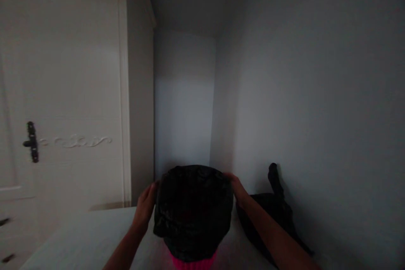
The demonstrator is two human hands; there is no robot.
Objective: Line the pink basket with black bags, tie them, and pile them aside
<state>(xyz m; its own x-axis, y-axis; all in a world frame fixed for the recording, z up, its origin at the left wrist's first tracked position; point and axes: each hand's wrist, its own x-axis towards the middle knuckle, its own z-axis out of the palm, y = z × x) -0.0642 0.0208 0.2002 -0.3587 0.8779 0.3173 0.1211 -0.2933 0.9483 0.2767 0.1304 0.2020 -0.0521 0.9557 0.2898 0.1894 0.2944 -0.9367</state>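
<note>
A black trash bag (193, 219) lines a bright pink bin (194, 264) and hangs folded over the outside of its rim. Only the lower part of the bin shows beneath the plastic; its inside is too dark to make out. At the bag's left side, my left hand (146, 202) has its fingers closed on the edge near the rim. My right hand (236, 187) grips the opposite edge, its fingertips partly hidden by the plastic.
Behind my right forearm, a black bag (275, 215) with a twisted upright end lies against the grey wall (300, 93). The pale surface (88, 240) carries the bin. A white wardrobe (79, 71) with a dark handle (32, 142) stands at left.
</note>
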